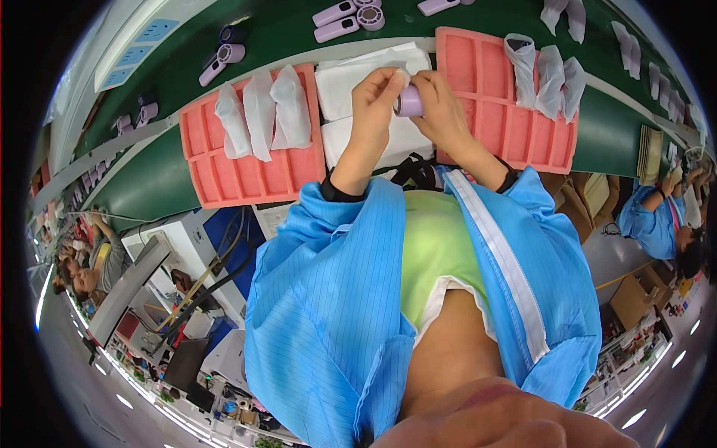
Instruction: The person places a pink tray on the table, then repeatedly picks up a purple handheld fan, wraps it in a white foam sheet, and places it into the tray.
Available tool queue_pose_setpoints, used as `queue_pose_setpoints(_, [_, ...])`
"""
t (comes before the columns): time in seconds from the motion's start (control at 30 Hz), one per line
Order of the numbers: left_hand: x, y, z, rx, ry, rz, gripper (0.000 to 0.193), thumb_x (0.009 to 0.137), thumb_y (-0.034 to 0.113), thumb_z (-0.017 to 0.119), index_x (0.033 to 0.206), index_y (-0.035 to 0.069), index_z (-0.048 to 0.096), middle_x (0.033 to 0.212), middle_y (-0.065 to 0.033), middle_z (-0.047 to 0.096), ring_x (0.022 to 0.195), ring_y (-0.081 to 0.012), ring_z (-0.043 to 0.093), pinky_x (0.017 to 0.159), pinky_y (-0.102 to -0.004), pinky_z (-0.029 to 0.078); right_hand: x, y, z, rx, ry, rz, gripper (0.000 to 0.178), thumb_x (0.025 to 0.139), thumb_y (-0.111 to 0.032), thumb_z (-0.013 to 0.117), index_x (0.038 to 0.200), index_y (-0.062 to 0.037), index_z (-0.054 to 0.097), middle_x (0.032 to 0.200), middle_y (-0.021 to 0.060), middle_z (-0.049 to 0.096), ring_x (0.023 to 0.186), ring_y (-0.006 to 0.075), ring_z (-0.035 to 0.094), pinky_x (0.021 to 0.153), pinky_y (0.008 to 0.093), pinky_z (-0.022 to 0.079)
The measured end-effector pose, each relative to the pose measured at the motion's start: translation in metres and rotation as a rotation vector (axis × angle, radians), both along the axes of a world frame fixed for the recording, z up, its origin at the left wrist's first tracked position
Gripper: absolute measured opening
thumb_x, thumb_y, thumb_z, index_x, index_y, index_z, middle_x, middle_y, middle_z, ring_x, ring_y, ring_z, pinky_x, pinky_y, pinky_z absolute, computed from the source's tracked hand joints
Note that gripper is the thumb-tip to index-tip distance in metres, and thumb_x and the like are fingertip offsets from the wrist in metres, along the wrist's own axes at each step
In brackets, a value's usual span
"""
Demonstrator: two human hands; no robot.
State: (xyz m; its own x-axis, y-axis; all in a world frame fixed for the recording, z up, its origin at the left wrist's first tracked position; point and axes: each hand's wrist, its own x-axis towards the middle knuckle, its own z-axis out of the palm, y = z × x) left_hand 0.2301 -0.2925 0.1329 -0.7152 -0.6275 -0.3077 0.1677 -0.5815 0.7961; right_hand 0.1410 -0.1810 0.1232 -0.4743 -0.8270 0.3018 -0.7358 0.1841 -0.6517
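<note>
The right hand [442, 104] is gripping a lilac piece [409, 102], its fingers curling around the far side, while the fingers of the left hand [376, 93] are closing in a pinch on a pale scrap [404, 75] at the top of that piece; what the scrap is, the view is leaving too small to tell. Both hands are meeting above the white sheets [347, 84], which are lying between a left pink tray [214, 179] and a right pink tray [478, 75] on the green counter [153, 173]. For fine work like this, the right hand should probably be acting as the clamp, holding the lilac piece firmly but without squeezing, and the left should be doing the small, light movements. Turning the piece within the right fingers is likely serving better than bending both wrists, since its near end is facing the left palm and the fingertips are covering much of the rest. Working low over the sheets would be wise, as a slip would then be ending on something softer than the bare counter. The elbows should be clearing the white-sleeved items [260, 116] resting on the left tray and the similar sleeved group [551, 78] on the right one.
</note>
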Motion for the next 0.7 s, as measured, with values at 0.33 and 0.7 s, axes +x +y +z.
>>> queue_pose_setpoints(0.33, [0.002, 0.015, 0.031, -1.037, -0.201, 0.204, 0.007, 0.078, 0.005, 0.069, 0.083, 0.001, 0.066, 0.071, -0.0080, 0.060, 0.059, -0.0166, 0.053, 0.055, -0.0269, 0.042, -0.012, -0.010, 0.041, 0.096, -0.028, -0.170, 0.080, 0.063, -0.012, 0.080, 0.134, -0.0106, 0.044, 0.106, 0.0127, 0.051, 0.094, 0.0324, 0.056, 0.070, 0.0389, 0.051])
queue_pose_setpoints(0.7, [0.008, 0.029, 0.039, -1.148, -0.212, 0.040, 0.020, 0.071, 0.007, 0.072, 0.091, 0.005, 0.068, 0.084, -0.0071, 0.061, 0.066, -0.0210, 0.056, 0.058, -0.0317, 0.046, -0.024, -0.016, 0.022, -0.028, -0.011, -0.245, 0.073, 0.067, -0.006, 0.074, 0.134, -0.0064, 0.044, 0.109, 0.0147, 0.052, 0.097, 0.0304, 0.057, 0.076, 0.0361, 0.050])
